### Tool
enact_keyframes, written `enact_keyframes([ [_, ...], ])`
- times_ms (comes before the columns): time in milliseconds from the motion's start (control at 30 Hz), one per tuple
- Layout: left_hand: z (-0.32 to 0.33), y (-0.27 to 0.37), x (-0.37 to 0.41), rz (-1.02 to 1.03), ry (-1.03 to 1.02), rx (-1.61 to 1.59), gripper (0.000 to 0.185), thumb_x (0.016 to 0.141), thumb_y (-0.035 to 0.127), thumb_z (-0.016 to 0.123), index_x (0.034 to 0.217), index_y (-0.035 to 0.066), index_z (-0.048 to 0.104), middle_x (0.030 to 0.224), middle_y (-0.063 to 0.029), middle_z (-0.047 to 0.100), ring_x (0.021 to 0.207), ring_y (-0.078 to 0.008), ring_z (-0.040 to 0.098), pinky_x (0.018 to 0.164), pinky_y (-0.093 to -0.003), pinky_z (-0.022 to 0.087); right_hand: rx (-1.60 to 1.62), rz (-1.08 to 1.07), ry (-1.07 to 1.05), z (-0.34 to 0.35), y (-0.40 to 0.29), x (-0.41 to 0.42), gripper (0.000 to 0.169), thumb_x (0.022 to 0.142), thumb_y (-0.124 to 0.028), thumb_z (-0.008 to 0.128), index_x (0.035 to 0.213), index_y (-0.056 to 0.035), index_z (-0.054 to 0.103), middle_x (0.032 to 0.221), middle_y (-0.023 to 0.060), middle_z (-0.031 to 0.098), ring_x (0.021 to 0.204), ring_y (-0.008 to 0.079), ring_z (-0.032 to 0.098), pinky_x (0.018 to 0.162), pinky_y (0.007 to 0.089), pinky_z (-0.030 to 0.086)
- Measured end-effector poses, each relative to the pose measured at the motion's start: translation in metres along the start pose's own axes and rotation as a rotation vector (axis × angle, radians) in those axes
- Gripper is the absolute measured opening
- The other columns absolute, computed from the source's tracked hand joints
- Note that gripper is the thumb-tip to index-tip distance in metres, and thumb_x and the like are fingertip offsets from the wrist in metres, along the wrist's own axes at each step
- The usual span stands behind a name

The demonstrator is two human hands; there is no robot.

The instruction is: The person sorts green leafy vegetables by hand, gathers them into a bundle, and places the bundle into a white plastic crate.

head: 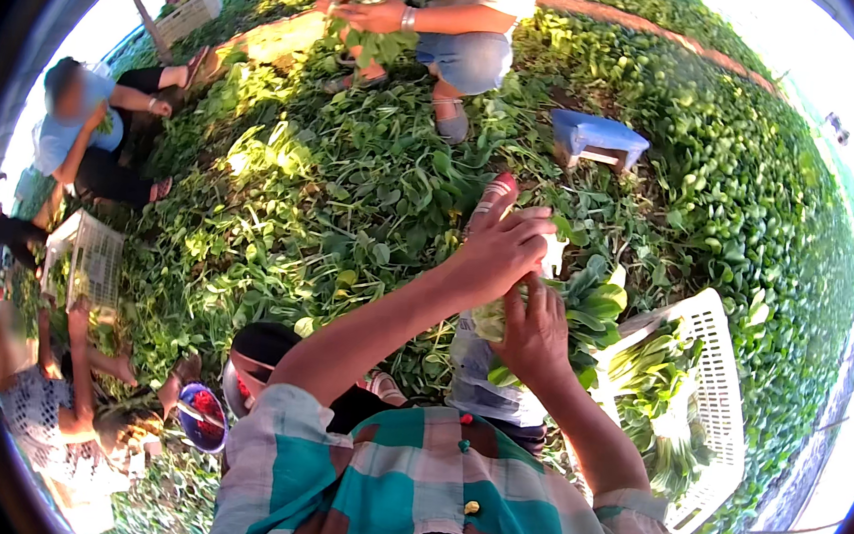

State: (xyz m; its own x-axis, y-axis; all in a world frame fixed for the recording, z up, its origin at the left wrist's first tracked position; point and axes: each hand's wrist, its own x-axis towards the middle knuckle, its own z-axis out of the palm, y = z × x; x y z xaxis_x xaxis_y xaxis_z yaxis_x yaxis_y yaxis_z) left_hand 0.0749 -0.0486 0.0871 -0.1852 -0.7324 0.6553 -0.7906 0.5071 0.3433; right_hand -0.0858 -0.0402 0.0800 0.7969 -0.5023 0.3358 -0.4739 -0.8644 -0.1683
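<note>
Both my hands are on a bunch of leafy greens (pixel 595 307) in front of my right knee. My right hand (pixel 538 332) is wrapped around its near side, with dark green leaves spreading out to the right. At the pale stems, my left hand (pixel 510 247) has its fingers bent over the bunch; the fingertips' exact contact is partly hidden. Close to my right forearm, a white slotted plastic crate (pixel 727 419) holds several bundles of greens (pixel 648 371) with their pale stems together. Clear plastic sheeting (pixel 489 381) covers part of my lower leg.
Cut greens (pixel 372 202) litter the ground, with standing leafy plants (pixel 785 212) at right. A blue plastic stool (pixel 595 133) sits ahead. One co-worker (pixel 463 51) crouches beyond; others sit at left near a white crate (pixel 100 264). A blue bucket (pixel 195 399) holds red material.
</note>
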Motion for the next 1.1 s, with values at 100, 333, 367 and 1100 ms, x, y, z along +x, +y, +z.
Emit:
enact_keyframes([
  [100, 0.005, -0.021, 0.011, -0.066, 0.027, 0.13, 0.019, 0.074, 0.006, 0.066, 0.084, 0.009, 0.05, 0.114, -0.0058, 0.054, 0.122, -0.0259, 0.044, 0.107, -0.0544, 0.022, -0.02, 0.075, -0.031, -0.001, 0.005, -0.006, 0.095, 0.049, -0.017, 0.084, 0.131, -0.0027, 0.04, 0.128, 0.0199, 0.042, 0.103, 0.0383, 0.049, 0.09, 0.0461, 0.042],
  [333, -0.032, -0.048, -0.017, -0.22, 0.235, -0.048, 0.017, 0.065, 0.003, 0.066, 0.07, 0.014, 0.054, 0.105, -0.0042, 0.056, 0.109, -0.0245, 0.05, 0.093, -0.0472, 0.032, 0.017, 0.137, 0.052, 0.005, 0.013, -0.007, 0.101, 0.05, -0.015, 0.084, 0.136, -0.0067, 0.032, 0.13, 0.0157, 0.045, 0.114, 0.0361, 0.047, 0.095, 0.0468, 0.039],
  [367, -0.035, -0.024, -0.029, -0.207, 0.174, 0.048, 0.017, 0.063, 0.005, 0.07, 0.071, 0.015, 0.058, 0.107, -0.0045, 0.055, 0.113, -0.0243, 0.047, 0.1, -0.0528, 0.028, 0.015, 0.162, 0.078, 0.007, 0.012, -0.007, 0.106, 0.048, -0.012, 0.084, 0.138, -0.0078, 0.028, 0.131, 0.015, 0.044, 0.116, 0.0355, 0.046, 0.096, 0.0465, 0.037],
  [1100, 0.013, 0.056, -0.108, -0.104, 0.069, -0.073, 0.022, 0.072, 0.008, 0.064, 0.093, 0.012, 0.062, 0.114, -0.003, 0.056, 0.113, -0.0254, 0.048, 0.108, -0.0535, 0.021, 0.027, 0.174, 0.251, 0.007, 0.033, -0.01, 0.085, 0.057, -0.028, 0.085, 0.124, -0.0035, 0.04, 0.116, 0.0147, 0.05, 0.106, 0.0337, 0.053, 0.088, 0.0419, 0.045],
])
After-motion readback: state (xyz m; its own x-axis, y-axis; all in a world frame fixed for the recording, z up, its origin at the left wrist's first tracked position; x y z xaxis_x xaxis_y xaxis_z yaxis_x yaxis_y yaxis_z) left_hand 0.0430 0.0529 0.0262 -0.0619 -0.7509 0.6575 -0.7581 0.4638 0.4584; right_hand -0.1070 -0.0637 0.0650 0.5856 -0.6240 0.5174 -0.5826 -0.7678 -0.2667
